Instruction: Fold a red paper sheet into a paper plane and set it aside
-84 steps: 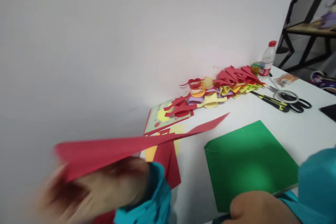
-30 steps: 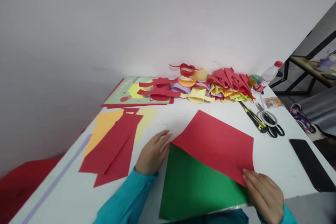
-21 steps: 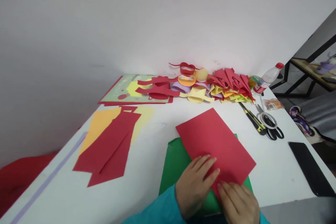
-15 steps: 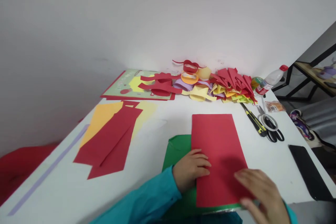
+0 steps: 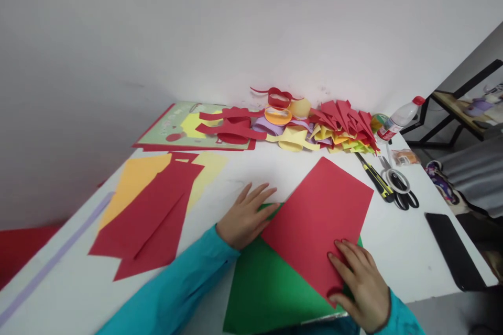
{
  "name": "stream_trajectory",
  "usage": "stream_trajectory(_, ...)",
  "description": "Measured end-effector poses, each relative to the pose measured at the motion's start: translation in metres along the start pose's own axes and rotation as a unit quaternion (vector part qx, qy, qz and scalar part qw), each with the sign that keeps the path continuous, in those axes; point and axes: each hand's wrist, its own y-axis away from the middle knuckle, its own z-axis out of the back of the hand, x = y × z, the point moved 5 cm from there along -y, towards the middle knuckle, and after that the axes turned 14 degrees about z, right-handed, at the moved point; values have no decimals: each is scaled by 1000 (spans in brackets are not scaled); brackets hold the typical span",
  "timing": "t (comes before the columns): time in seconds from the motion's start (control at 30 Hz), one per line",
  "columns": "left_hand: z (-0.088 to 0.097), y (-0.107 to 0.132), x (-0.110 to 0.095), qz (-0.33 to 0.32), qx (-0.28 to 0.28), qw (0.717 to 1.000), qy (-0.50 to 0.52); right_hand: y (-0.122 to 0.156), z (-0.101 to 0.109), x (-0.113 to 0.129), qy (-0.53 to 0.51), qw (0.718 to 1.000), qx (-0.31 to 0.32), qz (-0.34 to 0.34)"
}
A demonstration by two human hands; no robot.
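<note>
A red paper sheet (image 5: 320, 214) lies tilted on top of a green sheet (image 5: 267, 288) at the near edge of the white table (image 5: 396, 251). My left hand (image 5: 247, 217) rests flat with fingers stretched out, touching the left corner of the red sheet and the green sheet's far edge. Over the red sheet's near corner, my right hand (image 5: 363, 285) presses down with fingers spread.
Cut red and yellow sheets (image 5: 151, 209) lie at the left. A heap of coloured paper cuttings (image 5: 306, 125) runs along the wall. A utility knife (image 5: 375, 178), scissors (image 5: 403, 193), tape ring (image 5: 395, 175), bottle (image 5: 398, 115) and black phone (image 5: 454, 251) sit at the right.
The red sheet was brought down from the air onto the green sheet and turned; in the last half second it rotated clockwise. My left hand slid to its left corner, my right to its near corner.
</note>
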Motion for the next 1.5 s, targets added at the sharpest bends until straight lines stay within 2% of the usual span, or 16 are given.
stream_trajectory(0.17, 10, 38, -49, -61, -60, 996, -6, -8, 3, 1, 34, 999, -5, -3)
stream_trajectory(0.2, 11, 42, -60, -66, -72, 995, -6, -8, 2, 2, 37, 999, -3, 5)
stream_trajectory(0.27, 6, 45, -77, -73, -61, 995, -18, -6, -1, 5, 37, 999, -2, 26)
stream_trajectory(0.37, 0, 46, -89, -57, -64, 996, -22, -4, -4, 10, 26, 998, -9, 61)
stream_trajectory(0.43, -6, 46, -91, -53, -38, 998, -9, -5, -3, 12, 22, 996, -16, 80)
stream_trajectory(0.6, -20, 57, -91, -41, 74, 996, 30, -14, 0, 20, 51, 992, -19, 113)
stream_trajectory(0.77, -15, 67, -97, -21, 71, 996, 39, -15, 1, 28, 59, 986, -44, 148)
stream_trajectory(0.9, -11, 67, -101, -8, 108, 993, 36, -13, 2, 32, 45, 984, -74, 156)
stream_trajectory(1.1, -13, 69, -108, -6, 60, 998, 12, -18, 8, 31, 20, 988, -67, 139)
stream_trajectory(1.27, -11, 65, -106, -5, -53, 997, 52, -17, 10, 26, -31, 988, -64, 137)
stream_trajectory(1.37, -7, 55, -96, 23, -48, 996, 78, -18, 12, 17, -102, 988, -74, 85)
stream_trajectory(1.43, -4, 48, -85, 67, -27, 993, 89, -23, 16, 8, -172, 980, -92, 26)
stream_trajectory(1.5, 1, 42, -74, 110, -32, 987, 108, -29, 20, -2, -220, 970, -103, -29)
